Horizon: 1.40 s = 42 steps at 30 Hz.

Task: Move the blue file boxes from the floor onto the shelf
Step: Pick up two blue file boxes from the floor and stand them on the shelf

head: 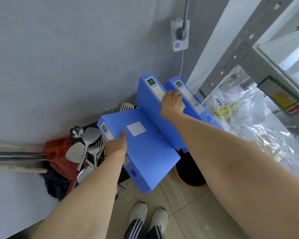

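Note:
My left hand (116,145) grips the spine edge of a blue file box (145,152) that lies flat in the air, its white label facing up. My right hand (173,103) is closed over the top spine of a second blue file box (150,104), which stands upright. A third blue file box (192,100) stands just right of it, touching my right hand's fingers. All three are above the floor, in front of the grey wall. The grey metal shelf (248,54) rises at the right, with its board (283,66) at the upper right.
Metal ladles and spatulas (86,145) stand in a dark bin at the left, beside a red bag (59,152) and long poles (16,156). Plastic bags (245,118) fill the lower shelf. A dark round pot (190,173) sits on the tiled floor. A wall socket (179,35) is above.

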Each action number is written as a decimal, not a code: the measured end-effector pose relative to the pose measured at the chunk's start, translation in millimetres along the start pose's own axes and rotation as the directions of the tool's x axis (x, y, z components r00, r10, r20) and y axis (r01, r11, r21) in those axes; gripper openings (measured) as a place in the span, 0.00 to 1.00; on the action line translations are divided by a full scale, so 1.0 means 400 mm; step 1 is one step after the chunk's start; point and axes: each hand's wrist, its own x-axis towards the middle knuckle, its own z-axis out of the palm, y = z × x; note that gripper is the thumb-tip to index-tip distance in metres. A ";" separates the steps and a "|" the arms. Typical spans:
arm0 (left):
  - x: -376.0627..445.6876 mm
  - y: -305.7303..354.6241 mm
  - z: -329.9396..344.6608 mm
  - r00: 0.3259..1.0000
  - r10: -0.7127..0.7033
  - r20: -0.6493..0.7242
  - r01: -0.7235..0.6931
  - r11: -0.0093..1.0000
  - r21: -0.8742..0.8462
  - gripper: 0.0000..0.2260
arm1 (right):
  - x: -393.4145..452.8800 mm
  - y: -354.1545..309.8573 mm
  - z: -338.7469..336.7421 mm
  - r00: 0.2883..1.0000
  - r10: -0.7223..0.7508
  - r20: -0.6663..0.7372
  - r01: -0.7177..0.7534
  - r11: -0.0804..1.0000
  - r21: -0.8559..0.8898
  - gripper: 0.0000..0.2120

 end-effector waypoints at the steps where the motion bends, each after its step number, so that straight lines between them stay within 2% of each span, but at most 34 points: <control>1: -0.013 0.014 -0.006 1.000 0.023 -0.009 -0.023 0.999 0.023 0.34 | -0.017 0.003 -0.007 1.000 0.005 -0.001 -0.005 1.000 0.027 0.35; 7: -0.132 0.130 -0.059 0.986 0.163 -0.031 -0.157 0.977 0.145 0.36 | -0.140 0.015 -0.090 0.999 0.038 -0.025 -0.031 0.976 0.216 0.34; 10: -0.211 0.202 -0.077 0.963 0.267 -0.037 -0.250 0.935 0.250 0.41 | -0.218 0.022 -0.154 0.997 0.036 -0.068 -0.014 0.953 0.303 0.34; 12: -0.293 0.257 -0.093 0.939 0.343 -0.014 -0.320 0.890 0.324 0.38 | -0.273 0.024 -0.202 0.993 0.059 -0.106 -0.015 0.926 0.377 0.31; 14: -0.381 0.305 -0.112 0.905 0.425 -0.007 -0.393 0.843 0.367 0.27 | -0.325 0.026 -0.250 0.984 0.104 -0.147 -0.027 0.894 0.447 0.30; 16: -0.459 0.346 -0.131 0.867 0.498 0.014 -0.458 0.785 0.417 0.30 | -0.376 0.033 -0.298 0.971 0.150 -0.189 -0.033 0.859 0.511 0.29; 19: -0.572 0.403 -0.158 0.773 0.634 0.033 -0.574 0.676 0.463 0.33 | -0.453 0.042 -0.368 0.943 0.210 -0.257 -0.019 0.807 0.590 0.27; 22: -0.680 0.446 -0.172 0.661 0.748 0.061 -0.678 0.561 0.474 0.31 | -0.524 0.046 -0.434 0.904 0.291 -0.312 -0.012 0.748 0.664 0.25; 25: -0.778 0.470 -0.190 0.538 0.837 0.097 -0.772 0.443 0.456 0.25 | -0.584 0.047 -0.482 0.858 0.355 -0.371 0.018 0.701 0.713 0.31; 29: -0.882 0.474 -0.218 0.376 0.916 0.139 -0.854 0.284 0.436 0.26 | -0.674 0.075 -0.528 0.785 0.449 -0.428 0.047 0.645 0.763 0.34; 31: -0.931 0.467 -0.234 0.294 0.943 0.155 -0.880 0.204 0.428 0.26 | -0.723 0.098 -0.548 0.749 0.477 -0.460 0.073 0.630 0.773 0.34; 36: -1.043 0.443 -0.272 0.138 0.973 0.184 -0.936 0.068 0.346 0.25 | -0.838 0.154 -0.588 0.675 0.506 -0.537 0.143 0.624 0.769 0.31; 42: -1.151 0.417 -0.242 -0.023 0.978 0.206 -0.969 -0.072 0.235 0.25 | -0.903 0.240 -0.599 0.522 0.622 -0.584 0.214 0.568 0.795 0.30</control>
